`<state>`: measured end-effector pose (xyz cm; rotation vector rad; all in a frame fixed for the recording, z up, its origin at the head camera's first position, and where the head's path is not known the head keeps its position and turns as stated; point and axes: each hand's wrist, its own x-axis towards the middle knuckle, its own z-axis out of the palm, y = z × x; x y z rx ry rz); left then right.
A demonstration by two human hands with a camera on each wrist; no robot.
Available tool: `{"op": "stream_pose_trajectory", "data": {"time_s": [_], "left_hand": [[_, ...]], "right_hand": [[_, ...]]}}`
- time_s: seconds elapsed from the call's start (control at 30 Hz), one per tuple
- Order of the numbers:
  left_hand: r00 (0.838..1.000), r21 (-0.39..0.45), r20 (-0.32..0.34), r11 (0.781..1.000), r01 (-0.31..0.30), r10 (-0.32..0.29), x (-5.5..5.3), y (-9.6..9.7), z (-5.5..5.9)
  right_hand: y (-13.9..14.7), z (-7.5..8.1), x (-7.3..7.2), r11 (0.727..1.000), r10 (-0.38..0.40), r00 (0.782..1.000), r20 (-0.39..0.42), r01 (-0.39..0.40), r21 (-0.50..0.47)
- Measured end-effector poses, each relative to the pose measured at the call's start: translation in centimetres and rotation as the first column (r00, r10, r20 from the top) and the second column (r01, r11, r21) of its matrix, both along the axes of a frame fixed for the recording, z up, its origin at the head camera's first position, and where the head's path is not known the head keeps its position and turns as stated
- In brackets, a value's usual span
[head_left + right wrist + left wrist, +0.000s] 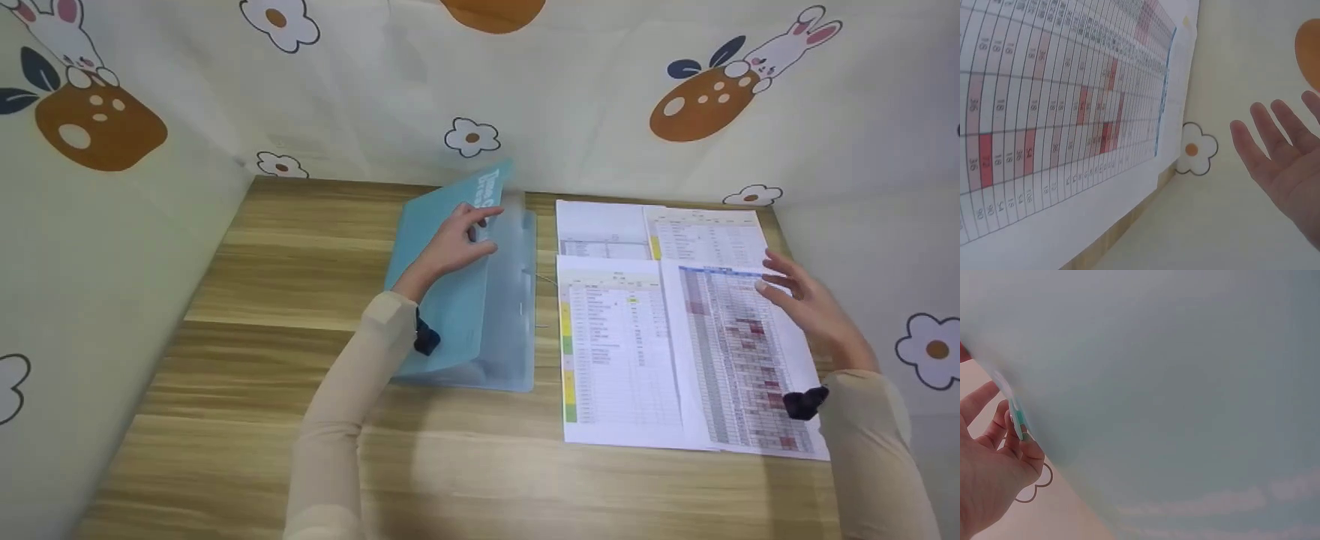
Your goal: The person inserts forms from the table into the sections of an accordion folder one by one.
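A teal plastic folder (pixel 450 315) lies on the table with its front cover part raised and a paler, see-through sheet under it. My left hand (pixel 450 244) is at the free edge of that cover, index finger and thumb reaching to the edge and the other fingers curled. In the left wrist view, the fingers of the left hand (pixel 1002 450) bend round a small teal tab on the cover (pixel 1174 394). My right hand (pixel 814 304) hovers with spread fingers over the right side of a printed sheet (pixel 742 360), holding nothing.
Left of that sheet lies another printed page (pixel 615 360) with coloured side bars. Two more sheets, one of them a page (pixel 709 232) at the top right, lie behind, partly covered. A patterned cloth wall (pixel 375 90) borders the wood-grain table (pixel 262 420) at the back and sides.
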<state>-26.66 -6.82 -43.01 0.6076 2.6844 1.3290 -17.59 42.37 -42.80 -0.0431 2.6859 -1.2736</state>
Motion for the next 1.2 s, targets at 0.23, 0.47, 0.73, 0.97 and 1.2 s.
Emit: {"op": "stream_pose_trajectory", "data": {"time_s": [0.23,0.47,0.73,0.97,1.2], "left_hand": [[1.0,0.002,0.011,1.0,-0.006,0.006,-0.1,0.2,0.1],[1.0,-0.004,0.013,1.0,-0.006,0.006,0.0,0.4,0.1],[1.0,-0.003,0.012,1.0,0.002,-0.002,-0.1,0.4,0.1],[1.0,0.015,0.009,1.0,0.008,-0.008,-0.1,0.2,0.1],[1.0,0.016,0.014,1.0,0.001,-0.002,0.0,0.2,0.0]], "right_hand": [[3.2,-0.7,1.2,0.998,-0.06,0.993,0.102,0.058,0.02],[6.3,-2.8,1.8,0.997,-0.075,0.97,0.232,0.077,0.0],[9.6,-5.6,2.0,0.992,-0.107,0.905,0.411,0.069,0.107],[8.7,-4.4,3.0,0.991,-0.081,0.892,0.446,0.025,0.13],[8.3,-4.8,3.3,0.99,-0.101,0.891,0.443,0.045,0.137]]}}
